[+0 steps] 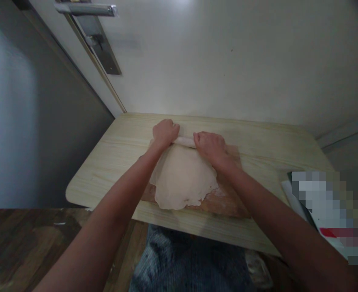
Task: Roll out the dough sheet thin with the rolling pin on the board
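A thin, ragged-edged sheet of dough [185, 176] lies over a wooden board [227, 202], its near edge hanging close to the board's front. Across the far part of the dough rests a pale rolling pin [185, 141]. My left hand [166, 132] is closed around the pin's left end. Around its right end my right hand [211, 145] is wrapped, thumb toward the middle. Only the pin's short middle stretch shows between the hands; both its ends are hidden under them.
The board sits on a light wood-grain table [273, 154] against a white door with a metal handle [87, 9]. At the table's right lies a partly blurred book or packet [306, 202]. A dark wooden floor [45, 247] shows at lower left, my legs below the table.
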### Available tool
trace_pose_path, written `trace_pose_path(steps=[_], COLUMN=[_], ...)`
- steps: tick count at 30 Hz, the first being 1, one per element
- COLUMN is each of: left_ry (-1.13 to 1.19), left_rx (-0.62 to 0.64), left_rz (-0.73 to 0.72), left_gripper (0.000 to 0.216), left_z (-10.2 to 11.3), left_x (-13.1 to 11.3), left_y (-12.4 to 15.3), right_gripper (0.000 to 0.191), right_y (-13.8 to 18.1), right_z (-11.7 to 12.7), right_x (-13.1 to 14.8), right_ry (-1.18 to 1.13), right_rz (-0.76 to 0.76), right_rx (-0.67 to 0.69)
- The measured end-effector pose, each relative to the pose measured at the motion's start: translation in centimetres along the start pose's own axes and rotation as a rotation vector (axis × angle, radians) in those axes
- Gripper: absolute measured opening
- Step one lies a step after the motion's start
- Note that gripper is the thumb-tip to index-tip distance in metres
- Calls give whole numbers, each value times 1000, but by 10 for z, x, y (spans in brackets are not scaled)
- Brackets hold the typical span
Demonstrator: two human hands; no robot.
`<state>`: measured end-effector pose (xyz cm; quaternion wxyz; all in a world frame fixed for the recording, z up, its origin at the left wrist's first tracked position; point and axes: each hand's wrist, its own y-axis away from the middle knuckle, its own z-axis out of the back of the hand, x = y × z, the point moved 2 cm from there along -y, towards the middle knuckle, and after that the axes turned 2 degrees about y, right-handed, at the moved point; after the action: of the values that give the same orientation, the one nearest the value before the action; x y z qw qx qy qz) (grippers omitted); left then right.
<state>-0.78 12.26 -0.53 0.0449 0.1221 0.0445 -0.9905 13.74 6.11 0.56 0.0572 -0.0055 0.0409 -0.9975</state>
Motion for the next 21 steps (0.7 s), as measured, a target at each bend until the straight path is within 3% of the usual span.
trace_pose_path(steps=[5, 9, 21], left_ry=[0, -59, -232], left_rx=[3, 9, -141], left_rz=[37, 5, -261], left_gripper=[42, 43, 44], left_z=[3, 7, 21], left_x=[-3, -3, 15], left_y=[0, 11, 82], right_gripper=[52, 52, 39], right_y=[-3, 8, 60], right_z=[0, 1, -3], right_x=[0, 4, 17], right_ry=[-12, -16, -57], right_rz=[-52, -38, 133], right_rx=[3, -70, -222])
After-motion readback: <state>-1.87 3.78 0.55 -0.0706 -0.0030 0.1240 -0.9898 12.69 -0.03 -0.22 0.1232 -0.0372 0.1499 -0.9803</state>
